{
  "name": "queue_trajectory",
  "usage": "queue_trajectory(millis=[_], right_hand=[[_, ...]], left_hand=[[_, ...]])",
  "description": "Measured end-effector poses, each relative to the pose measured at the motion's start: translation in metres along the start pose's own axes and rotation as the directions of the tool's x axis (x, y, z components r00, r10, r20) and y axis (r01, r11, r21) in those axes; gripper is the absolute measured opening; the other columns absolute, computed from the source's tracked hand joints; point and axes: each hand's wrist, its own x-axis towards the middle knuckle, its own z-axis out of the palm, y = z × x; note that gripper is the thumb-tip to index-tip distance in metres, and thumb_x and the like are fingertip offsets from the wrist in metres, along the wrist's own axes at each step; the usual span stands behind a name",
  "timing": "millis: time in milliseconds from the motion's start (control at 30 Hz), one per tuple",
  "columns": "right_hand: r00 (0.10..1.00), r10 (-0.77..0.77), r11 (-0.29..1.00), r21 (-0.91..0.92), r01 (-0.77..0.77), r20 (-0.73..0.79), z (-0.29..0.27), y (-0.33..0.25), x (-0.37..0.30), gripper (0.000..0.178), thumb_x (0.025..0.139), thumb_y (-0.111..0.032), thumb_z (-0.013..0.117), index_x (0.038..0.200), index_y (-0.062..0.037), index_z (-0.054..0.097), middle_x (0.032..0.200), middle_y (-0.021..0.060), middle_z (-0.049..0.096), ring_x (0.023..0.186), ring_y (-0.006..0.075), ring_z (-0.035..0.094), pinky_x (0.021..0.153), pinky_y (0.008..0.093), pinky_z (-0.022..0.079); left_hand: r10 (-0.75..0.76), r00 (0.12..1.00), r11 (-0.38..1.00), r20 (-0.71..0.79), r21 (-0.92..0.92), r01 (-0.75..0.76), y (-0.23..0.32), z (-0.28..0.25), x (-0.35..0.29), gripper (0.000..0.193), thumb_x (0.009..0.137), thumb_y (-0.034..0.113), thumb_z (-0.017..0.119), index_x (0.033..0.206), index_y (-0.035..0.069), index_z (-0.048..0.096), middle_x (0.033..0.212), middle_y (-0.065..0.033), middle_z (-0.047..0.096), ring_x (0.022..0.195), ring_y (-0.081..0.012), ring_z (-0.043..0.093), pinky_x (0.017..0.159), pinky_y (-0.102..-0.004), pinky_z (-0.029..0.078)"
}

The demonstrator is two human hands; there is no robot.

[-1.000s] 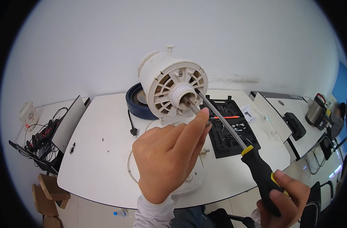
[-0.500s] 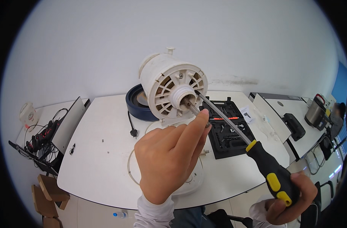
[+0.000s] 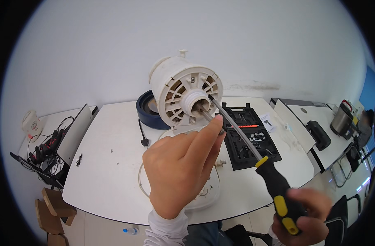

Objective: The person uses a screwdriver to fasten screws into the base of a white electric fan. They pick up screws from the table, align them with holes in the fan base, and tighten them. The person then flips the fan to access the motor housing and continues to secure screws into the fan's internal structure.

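Note:
A white plastic motor housing (image 3: 165,76), round with slotted vents and a threaded neck (image 3: 191,96), stands tilted on the table with its vented end toward me. My left hand (image 3: 181,164) is closed in a pinch on a thin metal rod (image 3: 207,116) that reaches into the neck's opening. My right hand (image 3: 304,215), slightly blurred, grips the black and yellow handle of a long screwdriver (image 3: 243,136). The screwdriver's tip meets the housing's face beside the neck, among the vent slots. Partly behind my left hand lies a white base (image 3: 208,197).
A dark blue round tub (image 3: 148,117) stands behind the housing. An open black tool case (image 3: 253,153) lies to the right, with a paper sheet (image 3: 268,123) alongside. A power plug (image 3: 144,142) rests on the left. Cardboard boxes (image 3: 52,213) and a bottle (image 3: 131,231) are on the floor.
My right hand and the screwdriver's handle have swung left and a little down, while the tip stays by the neck. The left hand keeps its pinch, and the housing appears slightly shifted left.

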Motion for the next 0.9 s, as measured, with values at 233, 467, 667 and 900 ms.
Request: queue_trajectory(millis=[233,467,667,900], right_hand=[[0.969,-0.231,0.971,-0.082,0.224,-0.088,0.001,0.004,-0.007,0.064,0.071,0.009,0.066,0.122,-0.0022,0.030,0.110,0.0356,0.049,0.098,0.0406,0.057,0.080,0.0382,0.052],[0.964,-0.225,0.971,0.052,0.235,-0.144,0.004,0.012,-0.009,0.061,0.073,0.009,0.064,0.123,0.0003,0.031,0.121,0.0331,0.044,0.097,0.0320,0.059,0.073,0.0253,0.053],[0.993,-0.095,0.977,0.184,0.106,-0.068,-0.001,0.023,-0.027,0.054,0.078,0.006,0.061,0.126,0.0018,0.037,0.132,0.0169,0.042,0.102,0.0156,0.057,0.077,0.0192,0.050],[0.884,-0.434,0.901,-0.071,0.429,-0.175,0.010,0.027,-0.011,0.060,0.078,-0.014,0.067,0.123,0.0004,0.029,0.125,0.0316,0.039,0.110,0.0395,0.050,0.089,0.0384,0.047]], left_hand=[[-0.003,1.000,0.999,-0.008,-0.052,0.002,0.001,0.002,0.002,0.031,0.060,0.000,0.075,0.090,0.009,0.068,0.044,0.0003,0.036,0.038,-0.0108,0.027,0.040,-0.0251,0.020],[0.000,1.000,0.999,-0.015,-0.040,-0.001,0.000,0.001,0.003,0.030,0.059,0.000,0.075,0.087,0.009,0.068,0.044,0.0004,0.037,0.039,-0.0106,0.028,0.040,-0.0253,0.020],[0.008,1.000,1.000,-0.015,-0.022,-0.008,-0.005,-0.001,0.002,0.030,0.058,0.001,0.076,0.086,0.009,0.068,0.046,0.0010,0.044,0.038,-0.0100,0.030,0.040,-0.0249,0.021],[-0.009,1.000,0.994,-0.026,-0.106,0.007,-0.005,0.003,0.002,0.030,0.058,0.001,0.076,0.086,0.009,0.068,0.048,0.0005,0.049,0.038,-0.0098,0.033,0.040,-0.0243,0.022]])
